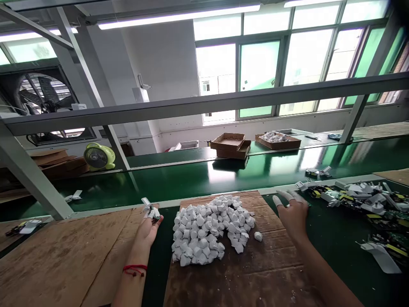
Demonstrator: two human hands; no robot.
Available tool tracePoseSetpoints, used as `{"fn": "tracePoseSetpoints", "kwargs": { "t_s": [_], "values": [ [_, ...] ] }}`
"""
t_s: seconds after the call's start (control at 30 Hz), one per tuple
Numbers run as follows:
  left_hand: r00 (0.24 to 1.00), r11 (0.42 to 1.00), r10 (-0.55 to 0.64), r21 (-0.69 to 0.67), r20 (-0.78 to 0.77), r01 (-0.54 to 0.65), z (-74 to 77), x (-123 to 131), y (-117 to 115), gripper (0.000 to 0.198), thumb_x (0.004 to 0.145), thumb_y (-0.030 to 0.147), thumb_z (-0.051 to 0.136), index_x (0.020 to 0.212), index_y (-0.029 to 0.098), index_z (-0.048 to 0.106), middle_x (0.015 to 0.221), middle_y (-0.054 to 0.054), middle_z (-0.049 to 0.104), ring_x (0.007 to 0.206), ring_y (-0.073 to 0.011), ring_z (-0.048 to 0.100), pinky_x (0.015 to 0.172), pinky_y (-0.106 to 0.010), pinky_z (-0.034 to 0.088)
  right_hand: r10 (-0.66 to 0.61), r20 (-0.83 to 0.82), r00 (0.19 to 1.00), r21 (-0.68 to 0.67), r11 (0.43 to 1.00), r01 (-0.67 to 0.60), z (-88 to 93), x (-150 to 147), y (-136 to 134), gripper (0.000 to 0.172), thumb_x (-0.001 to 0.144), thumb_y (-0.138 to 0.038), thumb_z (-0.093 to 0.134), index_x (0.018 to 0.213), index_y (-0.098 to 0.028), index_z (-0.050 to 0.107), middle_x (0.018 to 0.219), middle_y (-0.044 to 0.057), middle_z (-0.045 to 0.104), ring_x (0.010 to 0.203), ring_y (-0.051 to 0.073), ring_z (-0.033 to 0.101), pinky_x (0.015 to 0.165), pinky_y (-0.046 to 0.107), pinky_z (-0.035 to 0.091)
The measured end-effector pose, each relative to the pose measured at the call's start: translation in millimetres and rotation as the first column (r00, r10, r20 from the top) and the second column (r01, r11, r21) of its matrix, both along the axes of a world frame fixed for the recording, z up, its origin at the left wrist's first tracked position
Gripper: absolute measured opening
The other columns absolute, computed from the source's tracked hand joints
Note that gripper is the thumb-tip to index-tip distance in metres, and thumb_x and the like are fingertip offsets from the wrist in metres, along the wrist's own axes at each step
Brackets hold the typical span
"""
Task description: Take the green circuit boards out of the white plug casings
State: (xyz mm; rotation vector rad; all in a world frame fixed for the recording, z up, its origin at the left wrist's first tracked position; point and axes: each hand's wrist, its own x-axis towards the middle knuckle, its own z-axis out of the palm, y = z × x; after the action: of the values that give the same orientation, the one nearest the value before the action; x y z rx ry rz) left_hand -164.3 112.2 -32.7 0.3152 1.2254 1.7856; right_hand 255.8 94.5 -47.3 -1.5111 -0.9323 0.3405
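Observation:
My left hand (147,228) reaches forward and pinches a small white and dark electronic part (151,210) at its fingertips, near the edge of the green conveyor belt (198,177). A red string is tied round that wrist. My right hand (292,211) is stretched out with fingers spread and white finger cots on the tips, reaching toward a heap of circuit boards and white plastic parts (361,202) at the right; nothing shows in it. Between the hands lies a pile of small white plastic housings (209,228) on a brown board (243,273).
Cardboard sheets (60,251) cover the bench at left. On the belt's far side stand stacked cardboard trays (230,145) and a tray of white parts (277,140). A yellow fan (99,157) sits at the back left. Grey frame bars (204,106) cross overhead.

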Motion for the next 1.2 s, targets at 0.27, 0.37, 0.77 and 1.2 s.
{"fn": "tracePoseSetpoints", "kwargs": {
  "t_s": [0.27,0.37,0.77,1.2],
  "values": [
    [0.986,0.935,-0.165,0.321,0.012,0.152,22.4,19,-9,0.034,0.096,0.018,0.028,0.114,0.016,0.056,0.120,-0.007,0.059,0.103,-0.0141,0.059,0.100,-0.031,0.042,-0.038,0.312,0.949,-0.430,0.885,0.177,-35.1,46,18,0.029,0.072,-0.033,0.052,0.081,-0.014,0.072,0.121,0.021,0.053,0.132,0.042,0.018,0.100,0.061,0.025],
    [0.979,0.921,-0.203,0.332,-0.034,0.203,24.7,21,-14,0.035,0.094,0.019,0.030,0.118,0.018,0.056,0.120,-0.009,0.060,0.105,-0.0167,0.060,0.108,-0.036,0.034,-0.013,0.212,0.977,-0.434,0.895,0.106,-36.7,50,21,0.033,0.068,-0.029,0.052,0.088,-0.011,0.071,0.119,0.022,0.055,0.128,0.043,0.028,0.101,0.058,0.029],
    [0.787,0.748,-0.498,0.278,-0.366,0.603,48.5,93,-60,0.048,0.072,0.035,0.071,0.113,0.013,0.060,0.096,-0.011,0.069,0.092,-0.0230,0.063,0.083,-0.031,0.049,0.394,-0.347,0.851,0.121,0.919,-0.376,12.9,-15,-7,0.056,0.058,-0.054,0.065,0.099,-0.016,0.065,0.111,0.011,0.063,0.102,0.029,0.057,0.083,0.037,0.050],
    [0.188,0.189,-0.961,0.018,-0.201,0.982,18.1,166,-112,0.055,0.075,0.031,0.069,0.126,0.021,0.049,0.115,-0.007,0.060,0.113,-0.0240,0.052,0.095,-0.035,0.039,0.935,-0.332,0.122,0.148,0.180,-0.973,19.8,-51,-58,0.044,0.076,-0.041,0.069,0.119,-0.032,0.060,0.088,0.003,0.065,0.077,0.019,0.059,0.075,0.033,0.047]
  ]
}}
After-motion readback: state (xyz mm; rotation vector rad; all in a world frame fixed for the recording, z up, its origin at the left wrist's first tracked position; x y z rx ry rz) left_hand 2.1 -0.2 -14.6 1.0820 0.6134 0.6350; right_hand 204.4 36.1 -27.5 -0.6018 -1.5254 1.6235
